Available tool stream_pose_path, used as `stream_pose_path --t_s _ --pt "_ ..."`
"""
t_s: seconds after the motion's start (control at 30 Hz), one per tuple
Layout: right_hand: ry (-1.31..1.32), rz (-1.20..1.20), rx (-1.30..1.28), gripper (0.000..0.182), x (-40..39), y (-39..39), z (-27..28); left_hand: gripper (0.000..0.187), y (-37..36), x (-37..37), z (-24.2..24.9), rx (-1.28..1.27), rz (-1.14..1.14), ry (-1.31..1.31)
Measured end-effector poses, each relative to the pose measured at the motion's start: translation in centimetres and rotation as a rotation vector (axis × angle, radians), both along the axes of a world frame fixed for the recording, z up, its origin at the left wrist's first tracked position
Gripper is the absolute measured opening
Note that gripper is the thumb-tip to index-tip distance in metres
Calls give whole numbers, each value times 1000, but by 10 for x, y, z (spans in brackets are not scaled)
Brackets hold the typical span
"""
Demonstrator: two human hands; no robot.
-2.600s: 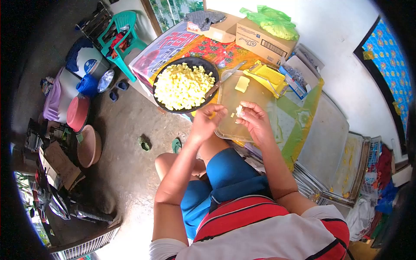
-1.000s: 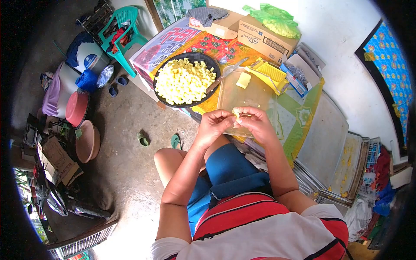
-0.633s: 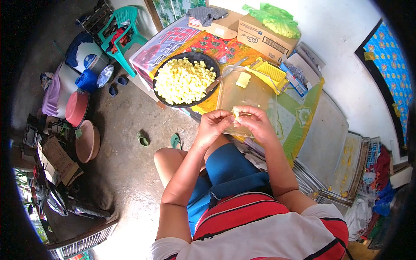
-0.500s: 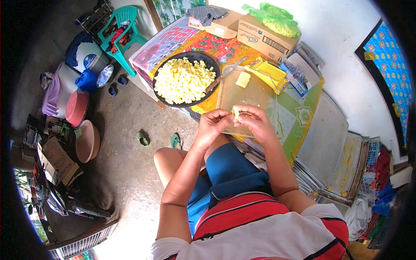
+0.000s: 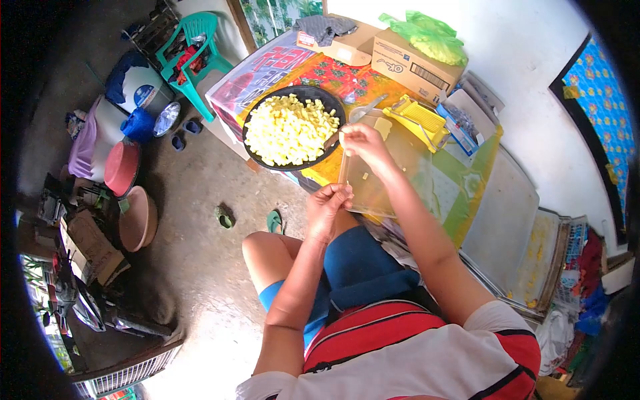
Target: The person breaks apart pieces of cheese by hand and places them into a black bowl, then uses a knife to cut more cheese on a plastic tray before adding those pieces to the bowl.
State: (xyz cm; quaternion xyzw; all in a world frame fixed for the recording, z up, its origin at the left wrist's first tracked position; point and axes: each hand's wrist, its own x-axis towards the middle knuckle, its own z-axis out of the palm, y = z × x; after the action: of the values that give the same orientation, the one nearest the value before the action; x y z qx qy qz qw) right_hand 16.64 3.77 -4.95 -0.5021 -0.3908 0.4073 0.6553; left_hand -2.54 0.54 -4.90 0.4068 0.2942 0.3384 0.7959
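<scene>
My right hand (image 5: 365, 145) reaches over the cutting board (image 5: 400, 190), its fingers pinched together beside the handle of a knife (image 5: 331, 140); whether they grip the handle or a small piece is hidden. The knife's blade points away to the upper right. My left hand (image 5: 328, 205) is closed near the board's lower left corner, what it holds too small to make out. A pale yellow block (image 5: 383, 127) lies on the board, partly behind my right hand, with small scraps around it. Left of the board, a round black tray (image 5: 257, 155) bears a heap of pale yellow cubes (image 5: 290, 130).
A yellow slicer (image 5: 417, 120) and an open box (image 5: 467, 117) stand right of the board. Cardboard boxes (image 5: 407, 63) with a green plastic bag (image 5: 427, 40) line the back. A green chair (image 5: 200, 67), basins (image 5: 137, 217) and slippers (image 5: 225, 217) are on the left.
My hands were together over the board with a small pale piece between them. They have parted: my right hand moved up and left towards the knife handle, my left hand slightly down.
</scene>
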Motion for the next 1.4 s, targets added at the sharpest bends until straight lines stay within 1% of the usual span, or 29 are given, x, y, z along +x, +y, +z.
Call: stream_pose_path --t_s 0.07,0.17,0.23,0.33,0.37,0.4,0.43,0.5,0.53,0.57,0.63,0.7,0.77,0.9,0.97,1.1,1.27,1.4 --pt "-94 -40 -30 28 5 47 -15 12 -5 1 -6 -26 11 -1" --pt "-376 -63 -80 33 4 95 -7 12 -11 3 -13 -49 26 -22" --pt "-314 -26 -83 35 5 112 1 12 -16 3 -9 -38 40 -39" --pt "-230 24 -73 35 7 109 14 12 -15 5 -14 216 87 146" --pt "-203 38 -69 35 9 103 18 12 -12 6 -15 507 151 313" --pt "-272 29 -33 35 14 96 16 13 -8 5 -14 800 212 480" --pt "-279 20 -43 34 16 83 22 14 -4 6 -12 1095 271 646" --pt "-290 2 -61 32 19 47 29 15 -4 13 -1 1214 298 789" --pt "-253 -29 -74 30 24 31 23 16 -4 18 3 1271 312 862" --pt "-217 -59 -87 28 29 15 16 16 -1 24 0 1306 303 889" --pt "-278 -161 -124 31 37 -20 0 18 6 40 -11 1378 287 939" --pt "-282 -211 -122 29 42 -56 -13 20 9 51 -14 1406 198 1023" --pt "-333 -261 -142 28 42 -87 -20 22 9 60 -15 1458 143 1103" --pt "-419 -302 -196 28 36 -127 -21 23 8 71 -21 1458 81 1197" --pt "-403 -330 -232 28 33 -137 -20 25 8 74 -19 1467 68 1248" --pt "-371 -329 -268 28 29 -148 -17 22 10 78 -23 1485 80 1249" --pt "-414 -315 -257 27 20 -152 -13 17 7 81 -23 1471 -12 1299" --pt "-412 -282 -250 27 11 -152 -6 17 5 83 -27 1520 2 1308"
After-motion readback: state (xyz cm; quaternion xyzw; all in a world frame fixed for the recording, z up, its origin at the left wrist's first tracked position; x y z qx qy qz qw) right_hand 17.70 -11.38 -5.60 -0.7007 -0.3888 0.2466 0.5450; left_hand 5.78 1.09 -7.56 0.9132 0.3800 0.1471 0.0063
